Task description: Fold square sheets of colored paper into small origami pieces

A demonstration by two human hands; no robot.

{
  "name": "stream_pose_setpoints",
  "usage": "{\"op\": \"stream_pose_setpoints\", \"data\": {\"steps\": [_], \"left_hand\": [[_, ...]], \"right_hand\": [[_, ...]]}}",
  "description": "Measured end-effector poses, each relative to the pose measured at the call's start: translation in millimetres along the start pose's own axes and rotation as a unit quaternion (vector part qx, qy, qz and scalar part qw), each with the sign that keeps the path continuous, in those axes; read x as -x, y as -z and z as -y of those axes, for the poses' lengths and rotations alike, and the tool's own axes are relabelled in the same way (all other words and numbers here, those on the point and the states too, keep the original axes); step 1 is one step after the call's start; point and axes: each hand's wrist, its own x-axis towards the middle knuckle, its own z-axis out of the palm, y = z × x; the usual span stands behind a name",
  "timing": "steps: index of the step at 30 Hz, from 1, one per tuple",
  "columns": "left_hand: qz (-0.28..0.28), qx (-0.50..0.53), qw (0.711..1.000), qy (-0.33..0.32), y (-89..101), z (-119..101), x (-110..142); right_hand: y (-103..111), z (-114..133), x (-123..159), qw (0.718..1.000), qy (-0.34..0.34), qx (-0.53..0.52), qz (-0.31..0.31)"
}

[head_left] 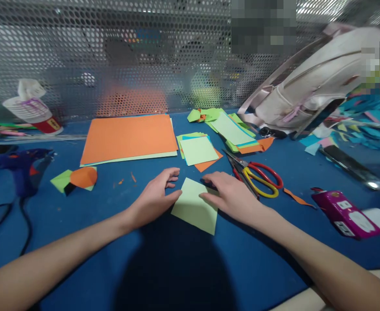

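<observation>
A pale green square of paper (196, 207) lies flat and slightly turned on the blue table between my hands. My left hand (157, 194) is at its left edge, thumb tip by the paper, fingers apart and holding nothing. From the right, my right hand (230, 194) reaches over the paper's right side with thumb and fingers spread; I cannot tell if it presses on the sheet. Just beyond sits a small stack of square papers (199, 150), pale green on top, with blue and orange ones below. Scissors with red and yellow handles (263, 179) lie beside my right hand.
Large orange sheets (129, 140) lie at back left, paper strips (233, 128) at back right. A blue glue gun (23, 170) and folded green-orange paper pieces (75, 179) are on the left. On the right are a purple device (347, 214), a black-handled cutter (352, 166) and a backpack (316, 73).
</observation>
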Motion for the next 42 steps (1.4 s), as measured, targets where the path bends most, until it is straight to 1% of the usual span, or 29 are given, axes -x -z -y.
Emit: {"op": "stream_pose_setpoints", "data": {"steps": [2,4,6,8,11,13,16,21,24,26,29,31,34,36,40,42], "left_hand": [[-0.006,0.013,1.000,0.002,-0.9,3.3,1.1],[-0.011,0.033,0.999,0.003,-2.7,4.9,2.8],[-0.015,0.049,0.999,0.008,-4.6,4.8,4.6],[-0.020,0.054,0.998,0.016,-6.1,4.0,6.3],[-0.017,0.039,0.999,0.017,-7.2,2.7,8.3],[-0.010,0.023,1.000,0.002,-7.5,1.7,9.4],[-0.010,-0.005,0.999,-0.040,-8.0,-0.2,11.0],[-0.028,-0.043,0.990,-0.128,-8.4,0.2,14.7],[-0.030,-0.056,0.986,-0.157,-7.8,1.7,16.2],[-0.043,-0.061,0.985,-0.153,-7.3,1.9,15.9],[-0.070,-0.063,0.987,-0.128,-6.9,1.3,13.7],[-0.076,-0.064,0.988,-0.119,-7.0,1.2,12.0],[-0.070,-0.069,0.987,-0.124,-7.5,1.7,10.5],[-0.067,-0.076,0.988,-0.120,-7.8,1.6,10.1],[-0.048,-0.104,0.988,-0.101,-8.6,-1.7,10.0],[-0.038,-0.116,0.987,-0.100,-9.0,-4.0,10.6]], "right_hand": [[-2.4,0.1,-0.5,0.999,-0.016,0.036,0.025],[-3.5,0.7,-2.3,0.996,-0.055,0.012,0.069],[-4.2,1.6,-4.3,0.993,-0.070,-0.022,0.095],[-5.7,1.6,-5.3,0.995,-0.049,-0.035,0.079],[-9.8,-1.2,-4.3,0.999,0.023,-0.023,0.005],[-12.9,-4.1,-2.8,0.998,0.062,-0.010,-0.024],[-17.0,-7.4,-1.1,0.996,0.082,-0.003,-0.017],[-23.6,-7.8,-5.1,0.997,0.068,0.022,-0.027],[-24.1,-5.1,-9.9,0.996,0.073,0.047,-0.002],[-22.3,-2.7,-12.0,0.996,0.062,0.053,0.019],[-18.4,0.5,-13.5,0.996,0.038,0.070,0.042],[-15.8,2.1,-14.3,0.993,0.040,0.096,0.056],[-12.3,4.2,-17.0,0.988,0.051,0.128,0.073],[-10.7,5.2,-19.7,0.987,0.047,0.129,0.078],[-10.0,4.6,-24.2,0.993,0.018,0.094,0.076],[-10.2,3.7,-24.0,0.996,0.019,0.061,0.059]]}}
